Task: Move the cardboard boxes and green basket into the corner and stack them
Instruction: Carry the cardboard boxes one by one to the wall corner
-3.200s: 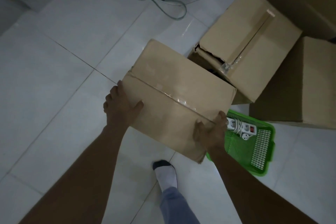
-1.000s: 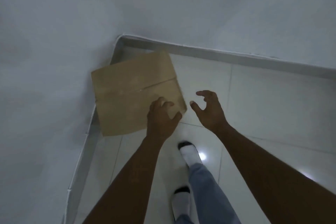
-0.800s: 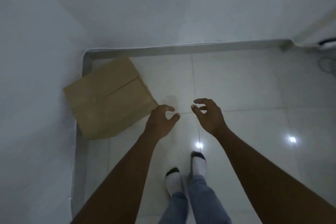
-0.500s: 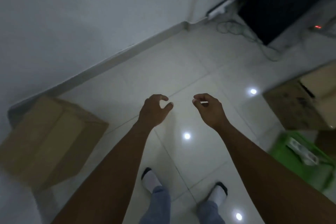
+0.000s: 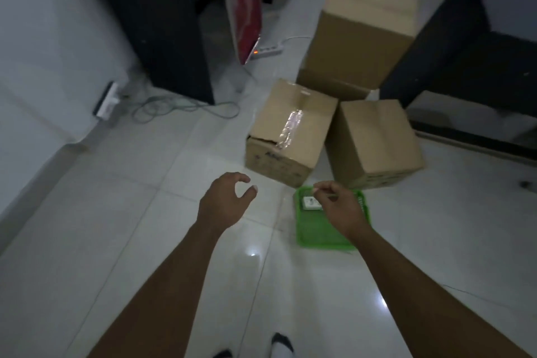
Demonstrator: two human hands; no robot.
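While both our hands hang empty over the glossy tiled floor (image 5: pixel 122 241), fingers loosely curled and apart, the left hand (image 5: pixel 223 203) and right hand (image 5: pixel 340 209) reach toward the pile. Just beyond the left fingers sits a taped cardboard box (image 5: pixel 290 130), its near flap torn; a plain box (image 5: pixel 374 139) stands beside it, a tall box (image 5: pixel 363 32) behind both. Under the right fingers lies the green basket (image 5: pixel 316 232), thin meshed plastic holding a white power strip (image 5: pixel 311 203). We judge the boxes stiff and fairly light, best gripped at opposite bottom edges, the basket by its rim
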